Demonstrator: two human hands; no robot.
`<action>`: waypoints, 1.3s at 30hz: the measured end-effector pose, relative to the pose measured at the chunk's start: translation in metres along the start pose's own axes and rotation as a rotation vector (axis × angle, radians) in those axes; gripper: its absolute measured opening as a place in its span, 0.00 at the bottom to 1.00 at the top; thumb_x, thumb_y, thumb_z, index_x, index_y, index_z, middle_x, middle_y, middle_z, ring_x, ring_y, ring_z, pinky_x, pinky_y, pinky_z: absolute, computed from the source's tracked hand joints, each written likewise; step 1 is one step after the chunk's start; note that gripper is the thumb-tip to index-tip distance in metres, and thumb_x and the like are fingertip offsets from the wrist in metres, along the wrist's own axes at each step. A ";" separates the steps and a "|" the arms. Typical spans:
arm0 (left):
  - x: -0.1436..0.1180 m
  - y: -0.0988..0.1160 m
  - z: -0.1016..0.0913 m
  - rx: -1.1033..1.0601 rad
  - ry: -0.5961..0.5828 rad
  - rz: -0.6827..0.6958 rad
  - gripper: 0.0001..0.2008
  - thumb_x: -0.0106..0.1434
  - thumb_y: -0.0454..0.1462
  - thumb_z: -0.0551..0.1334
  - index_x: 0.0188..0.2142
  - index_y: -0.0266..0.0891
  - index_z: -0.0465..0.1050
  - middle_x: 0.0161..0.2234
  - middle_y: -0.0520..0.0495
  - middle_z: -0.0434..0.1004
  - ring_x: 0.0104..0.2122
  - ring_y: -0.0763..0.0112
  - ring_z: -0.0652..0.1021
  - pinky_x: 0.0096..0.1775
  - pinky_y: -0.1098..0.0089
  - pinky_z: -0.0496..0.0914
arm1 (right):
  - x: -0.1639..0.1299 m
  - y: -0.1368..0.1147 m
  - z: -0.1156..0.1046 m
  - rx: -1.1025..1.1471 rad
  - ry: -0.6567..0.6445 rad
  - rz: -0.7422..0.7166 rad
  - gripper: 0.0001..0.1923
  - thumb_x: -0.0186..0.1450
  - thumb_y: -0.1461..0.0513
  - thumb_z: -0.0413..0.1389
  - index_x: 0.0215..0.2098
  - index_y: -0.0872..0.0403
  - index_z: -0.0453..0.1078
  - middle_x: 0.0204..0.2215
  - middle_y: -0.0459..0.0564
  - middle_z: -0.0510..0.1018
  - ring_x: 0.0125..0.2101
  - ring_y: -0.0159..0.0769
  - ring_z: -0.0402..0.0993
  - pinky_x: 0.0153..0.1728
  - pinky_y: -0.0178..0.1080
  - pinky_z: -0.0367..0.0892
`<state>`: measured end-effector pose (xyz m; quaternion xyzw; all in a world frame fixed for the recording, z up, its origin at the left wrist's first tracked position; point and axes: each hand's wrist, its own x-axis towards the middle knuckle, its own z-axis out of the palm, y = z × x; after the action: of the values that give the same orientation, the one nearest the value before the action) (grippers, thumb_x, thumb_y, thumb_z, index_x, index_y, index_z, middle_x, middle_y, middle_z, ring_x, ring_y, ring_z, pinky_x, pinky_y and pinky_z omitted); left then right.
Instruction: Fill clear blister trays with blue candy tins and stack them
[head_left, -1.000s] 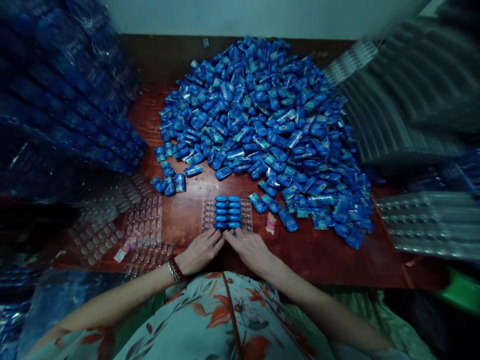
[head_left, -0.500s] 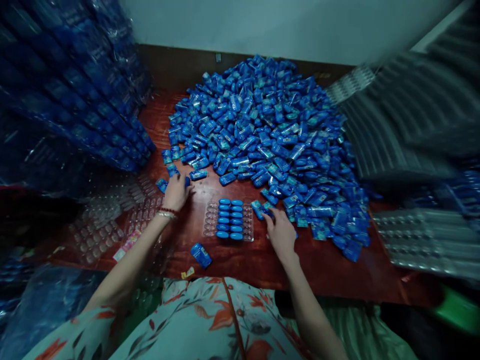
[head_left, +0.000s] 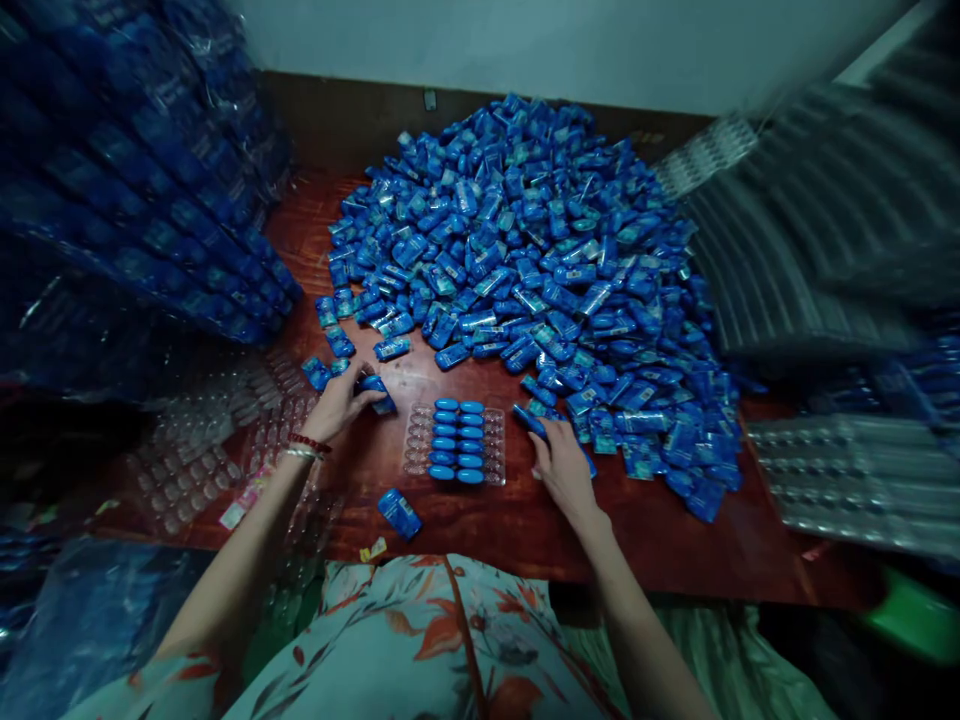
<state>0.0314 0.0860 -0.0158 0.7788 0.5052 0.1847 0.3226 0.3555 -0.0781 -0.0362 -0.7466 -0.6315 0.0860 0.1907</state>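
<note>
Left hand (head_left: 337, 402): my thumb and fingers pinch a blue packet (head_left: 381, 396), left of centre.
Right hand (head_left: 562, 462): fingers closed on a second packet (head_left: 527, 417), right of centre.
Wrappers: I'd hold them lightly by the edges; squeezing might crush.
Blister tray (head_left: 493, 440): centre, blue capsule-shaped pieces (head_left: 470, 433) down its middle; best not knocked.
Packet heap (head_left: 510, 250): upper centre; I'd take from its fringe.
</note>
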 end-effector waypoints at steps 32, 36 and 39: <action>-0.022 0.025 0.025 0.199 0.071 0.322 0.18 0.64 0.46 0.54 0.48 0.37 0.67 0.42 0.42 0.68 0.38 0.66 0.74 0.36 0.69 0.70 | 0.041 -0.037 -0.026 -0.118 -0.286 -0.305 0.22 0.62 0.73 0.42 0.53 0.55 0.62 0.40 0.53 0.70 0.41 0.38 0.66 0.43 0.39 0.63; -0.008 0.032 0.034 0.486 -0.011 0.385 0.15 0.66 0.44 0.51 0.42 0.35 0.67 0.42 0.40 0.67 0.37 0.66 0.74 0.34 0.70 0.69 | 0.040 -0.037 -0.026 -0.147 -0.288 -0.299 0.20 0.64 0.71 0.42 0.53 0.56 0.62 0.40 0.54 0.69 0.42 0.39 0.65 0.44 0.39 0.62; -0.004 0.035 0.036 0.623 -0.123 0.394 0.12 0.68 0.38 0.47 0.44 0.36 0.65 0.36 0.44 0.67 0.31 0.70 0.73 0.31 0.72 0.67 | 0.040 -0.038 -0.027 -0.179 -0.298 -0.314 0.22 0.63 0.72 0.42 0.54 0.55 0.61 0.40 0.54 0.69 0.41 0.38 0.65 0.43 0.38 0.61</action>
<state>0.0754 0.0615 -0.0173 0.9315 0.3575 0.0335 0.0580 0.3381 -0.0391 0.0077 -0.6320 -0.7664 0.1083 0.0392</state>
